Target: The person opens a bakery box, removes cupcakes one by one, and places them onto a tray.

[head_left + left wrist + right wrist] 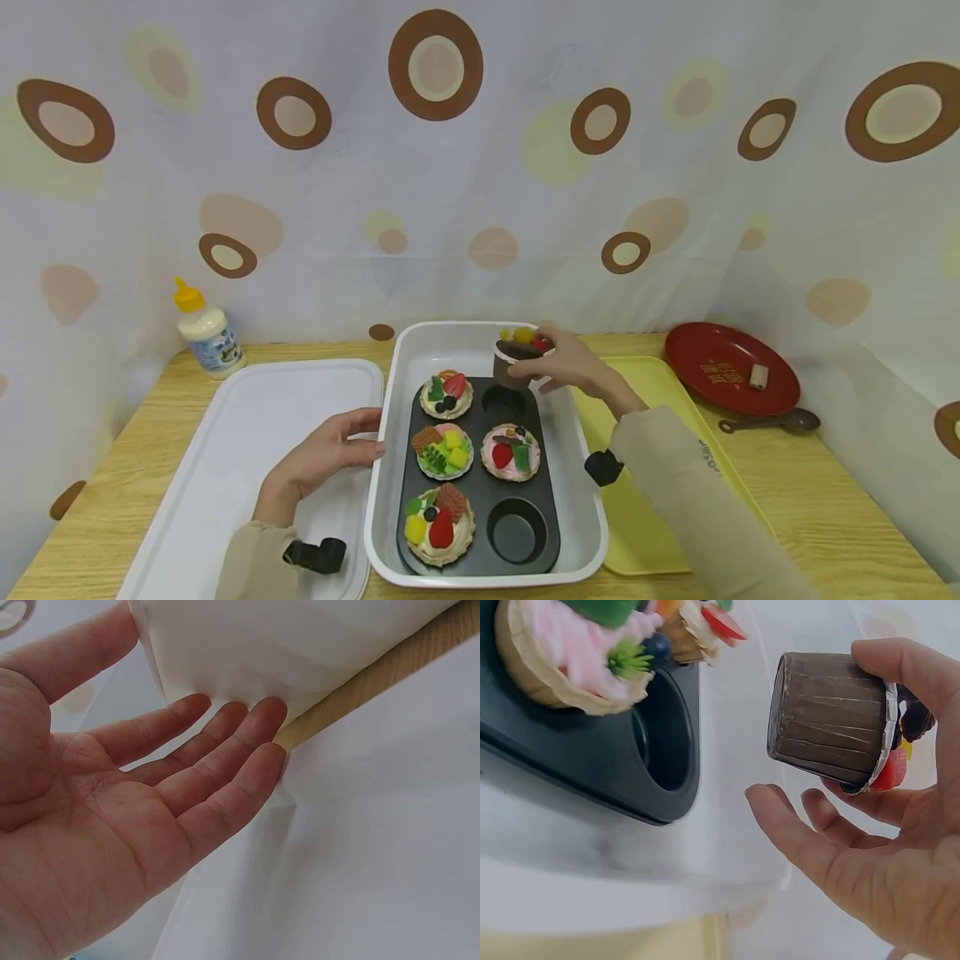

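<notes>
My right hand [573,367] pinches a brown cupcake [832,712] by its rim, thumb on one side and fingers on the other. Yellow and red fruit pieces top it. It hangs over the back right cup of a dark muffin tin [480,525], which lies inside a white tub [581,533]. Three fruit tarts fill the tin's left column. A pink-cream tart [511,452] occupies the middle right cup, while the front right cup holds nothing. At the tub's left wall, my left hand [330,450] has its fingers loosely extended, fingertips at the rim.
On the left lies a white tray [255,467], with a yellow-capped bottle [212,337] behind it. Right of the tub is a yellow tray [645,525]. Beyond it sit a red plate [705,350] bearing a small beige block [758,377], and a brown spoon [799,420].
</notes>
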Tool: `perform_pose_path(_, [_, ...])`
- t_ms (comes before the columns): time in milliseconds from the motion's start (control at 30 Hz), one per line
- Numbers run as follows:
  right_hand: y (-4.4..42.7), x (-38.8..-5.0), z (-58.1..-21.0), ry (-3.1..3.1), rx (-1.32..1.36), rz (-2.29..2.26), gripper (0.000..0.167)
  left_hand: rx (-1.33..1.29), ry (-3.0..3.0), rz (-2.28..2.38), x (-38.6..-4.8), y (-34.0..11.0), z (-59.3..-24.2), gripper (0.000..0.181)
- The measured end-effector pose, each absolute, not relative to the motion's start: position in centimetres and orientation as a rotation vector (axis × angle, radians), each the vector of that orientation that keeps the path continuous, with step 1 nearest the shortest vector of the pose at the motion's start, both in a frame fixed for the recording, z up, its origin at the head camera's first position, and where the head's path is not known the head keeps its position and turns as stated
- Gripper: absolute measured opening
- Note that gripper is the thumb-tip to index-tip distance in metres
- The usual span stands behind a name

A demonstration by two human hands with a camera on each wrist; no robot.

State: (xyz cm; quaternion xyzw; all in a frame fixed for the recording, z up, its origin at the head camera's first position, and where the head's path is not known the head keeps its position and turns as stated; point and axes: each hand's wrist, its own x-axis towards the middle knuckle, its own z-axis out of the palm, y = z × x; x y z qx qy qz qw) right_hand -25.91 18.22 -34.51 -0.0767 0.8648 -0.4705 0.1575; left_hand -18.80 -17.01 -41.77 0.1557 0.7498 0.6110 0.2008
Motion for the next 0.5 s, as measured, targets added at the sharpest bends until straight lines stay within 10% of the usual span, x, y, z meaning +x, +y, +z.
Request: perform_pose_path(500, [21.2,-26.6,-32.2,2.495,-0.190,-1.348,0.082,0.416,2.091,1.714,-18.9,-17.0,-41.8,0.066])
